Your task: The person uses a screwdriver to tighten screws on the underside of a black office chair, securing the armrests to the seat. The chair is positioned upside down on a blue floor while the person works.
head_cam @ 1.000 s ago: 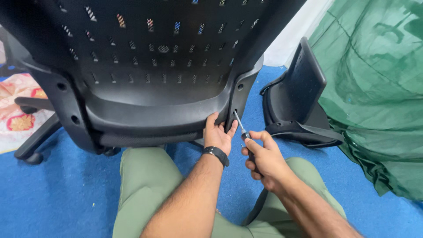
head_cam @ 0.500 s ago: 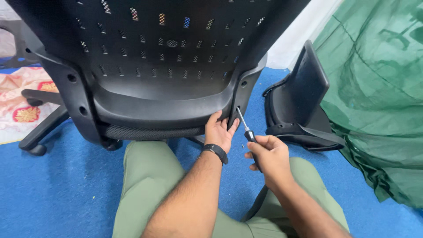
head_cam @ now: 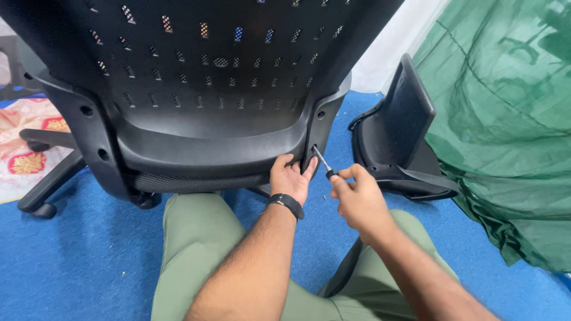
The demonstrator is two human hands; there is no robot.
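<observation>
I see a black office chair (head_cam: 202, 89) close in front of me, its perforated backrest filling the top of the view and its plastic frame curving down to the seat edge. My left hand (head_cam: 291, 178) lies flat against the lower right corner of that frame, fingers spread upward and thumb touching the rim; it grips nothing, it only presses on the chair. A black band (head_cam: 286, 203) sits on that wrist.

My right hand (head_cam: 357, 199) is closed around the handle of a screwdriver (head_cam: 322, 163), pinched between thumb and fingertips. The thin metal shaft slants up and to the left, and its tip meets the right upright of the chair frame, just below a round hole in the plastic and just beside my left thumb. Whether the tip sits in a screw head I cannot tell.

My legs in green trousers (head_cam: 196, 249) are folded under both arms on the blue carpet (head_cam: 71, 261). To the right, a separate black chair part (head_cam: 398, 131) stands on the carpet, near a heap of green netting (head_cam: 505, 119). At the left edge, a chair leg with a castor (head_cam: 38, 208) rests beside a patterned cloth (head_cam: 24, 160).
</observation>
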